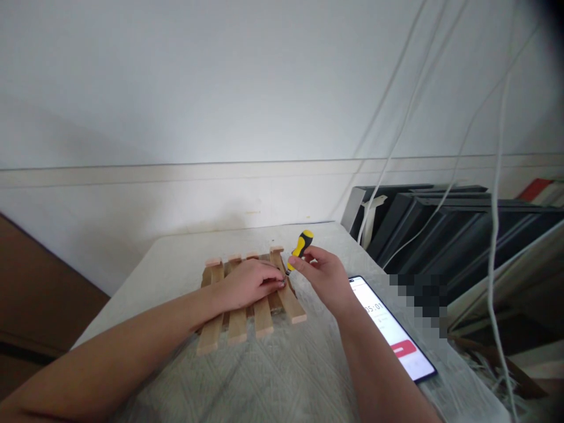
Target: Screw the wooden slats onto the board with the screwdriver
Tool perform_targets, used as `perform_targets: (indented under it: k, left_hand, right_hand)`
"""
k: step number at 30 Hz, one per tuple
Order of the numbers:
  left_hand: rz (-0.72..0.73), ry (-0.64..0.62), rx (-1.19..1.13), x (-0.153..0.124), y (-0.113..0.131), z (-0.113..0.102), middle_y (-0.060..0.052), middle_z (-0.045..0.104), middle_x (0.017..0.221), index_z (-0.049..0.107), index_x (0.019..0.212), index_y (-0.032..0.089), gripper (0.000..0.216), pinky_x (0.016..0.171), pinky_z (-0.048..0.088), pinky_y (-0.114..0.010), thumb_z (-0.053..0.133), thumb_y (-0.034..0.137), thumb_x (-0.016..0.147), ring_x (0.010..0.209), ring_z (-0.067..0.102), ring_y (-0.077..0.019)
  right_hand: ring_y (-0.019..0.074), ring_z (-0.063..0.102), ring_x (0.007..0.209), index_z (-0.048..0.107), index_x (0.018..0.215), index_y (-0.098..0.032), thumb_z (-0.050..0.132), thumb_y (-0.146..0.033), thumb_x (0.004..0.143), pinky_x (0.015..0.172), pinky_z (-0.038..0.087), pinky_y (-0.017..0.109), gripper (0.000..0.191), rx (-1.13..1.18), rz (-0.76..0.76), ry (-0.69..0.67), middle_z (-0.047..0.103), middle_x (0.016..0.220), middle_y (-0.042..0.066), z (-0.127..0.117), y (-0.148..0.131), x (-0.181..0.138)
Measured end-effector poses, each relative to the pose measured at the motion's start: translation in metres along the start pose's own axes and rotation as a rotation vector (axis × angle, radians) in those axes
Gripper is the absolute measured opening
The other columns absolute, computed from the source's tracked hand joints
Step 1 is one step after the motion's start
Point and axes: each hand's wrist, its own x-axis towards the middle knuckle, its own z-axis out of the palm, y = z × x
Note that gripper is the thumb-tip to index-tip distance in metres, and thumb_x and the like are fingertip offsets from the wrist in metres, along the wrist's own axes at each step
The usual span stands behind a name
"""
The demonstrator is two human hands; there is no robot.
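A small wooden slatted rack point(238, 320) lies flat on the cloth-covered table point(282, 376). My left hand point(247, 283) rests on top of its slats, fingers pinched together near the rightmost slat, on something too small to make out. My right hand point(324, 276) grips a short screwdriver with a yellow and black handle point(302, 245), held tilted, its tip pointing down at the spot beside my left fingertips.
A phone point(396, 335) with a lit timer screen lies on the table to the right of my right arm. Dark flat panels point(440, 235) lean beyond the table's right edge. White cables point(493, 235) hang down on the right. A white wall stands behind the table.
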Motion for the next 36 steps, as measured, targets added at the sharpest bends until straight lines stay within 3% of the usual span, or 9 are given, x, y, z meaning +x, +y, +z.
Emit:
perform_targets:
  k: [2,6,10,18,23,26,30,36]
  left_hand:
    - [0.001,0.018,-0.01,0.0,-0.002,0.002,0.002,0.068,0.081,0.065,0.081,0.022,0.021,0.071,0.045,-0.023,0.049,0.024,0.094,0.076,0.063,-0.0144]
    - [-0.003,0.023,-0.03,0.001,-0.005,0.005,0.002,0.07,0.082,0.065,0.08,0.023,0.018,0.071,0.046,-0.024,0.052,0.026,0.092,0.077,0.065,-0.015]
    - [-0.02,-0.001,-0.028,0.002,-0.004,0.005,0.0,0.07,0.085,0.066,0.086,0.021,0.019,0.073,0.046,-0.023,0.049,0.025,0.094,0.079,0.065,-0.0144]
    - [-0.07,-0.049,0.027,0.004,0.002,0.002,-0.001,0.069,0.076,0.068,0.08,0.017,0.019,0.066,0.042,-0.023,0.054,0.024,0.09,0.07,0.062,-0.0145]
    - [-0.091,-0.06,-0.018,0.003,-0.001,0.004,-0.001,0.07,0.08,0.069,0.085,0.018,0.02,0.07,0.042,-0.022,0.054,0.028,0.092,0.076,0.063,-0.015]
    - [-0.078,-0.062,-0.053,0.003,-0.004,0.006,-0.001,0.071,0.084,0.069,0.088,0.019,0.021,0.071,0.042,-0.022,0.051,0.029,0.093,0.078,0.063,-0.0147]
    - [-0.075,-0.063,-0.053,0.004,-0.005,0.007,-0.001,0.071,0.084,0.069,0.086,0.02,0.021,0.071,0.042,-0.022,0.051,0.028,0.093,0.078,0.064,-0.0151]
    - [-0.083,-0.042,-0.023,0.004,-0.007,0.008,-0.002,0.07,0.079,0.07,0.084,0.019,0.021,0.069,0.042,-0.024,0.054,0.031,0.092,0.073,0.064,-0.0149]
  right_hand:
    - [0.0124,0.049,0.059,0.065,0.076,-0.018,0.067,-0.043,0.075,0.054,0.04,0.025,0.025,0.016,0.004,0.005,0.06,0.067,0.0,0.004,-0.001,-0.001]
    - [0.0158,0.058,0.072,0.068,0.098,-0.02,0.055,-0.043,0.086,0.063,0.046,0.028,0.029,0.088,-0.033,-0.11,0.068,0.089,0.005,0.006,-0.007,-0.006]
    - [0.0164,0.06,0.074,0.067,0.096,-0.02,0.051,-0.04,0.089,0.063,0.045,0.027,0.026,0.089,-0.07,-0.161,0.067,0.086,0.004,0.004,-0.009,-0.007]
    - [0.0134,0.054,0.063,0.061,0.092,-0.02,0.062,-0.033,0.08,0.057,0.044,0.027,0.018,-0.051,-0.073,-0.055,0.063,0.08,0.001,0.011,-0.009,-0.006]
    - [0.0163,0.054,0.071,0.06,0.082,-0.02,0.065,-0.032,0.079,0.061,0.043,0.03,0.013,-0.239,-0.251,0.083,0.061,0.08,0.003,0.008,-0.011,-0.007]
    - [0.0174,0.056,0.079,0.064,0.088,-0.021,0.056,-0.028,0.085,0.069,0.044,0.032,0.011,-0.204,-0.322,0.032,0.065,0.089,0.005,0.004,-0.016,-0.009]
    - [0.0173,0.059,0.079,0.065,0.088,-0.02,0.054,-0.028,0.087,0.069,0.045,0.031,0.014,-0.133,-0.249,-0.015,0.068,0.088,0.005,0.004,-0.019,-0.009]
    - [0.0149,0.054,0.065,0.06,0.08,-0.018,0.066,-0.038,0.077,0.057,0.042,0.028,0.021,-0.164,-0.121,0.091,0.062,0.073,0.002,0.01,-0.013,-0.008]
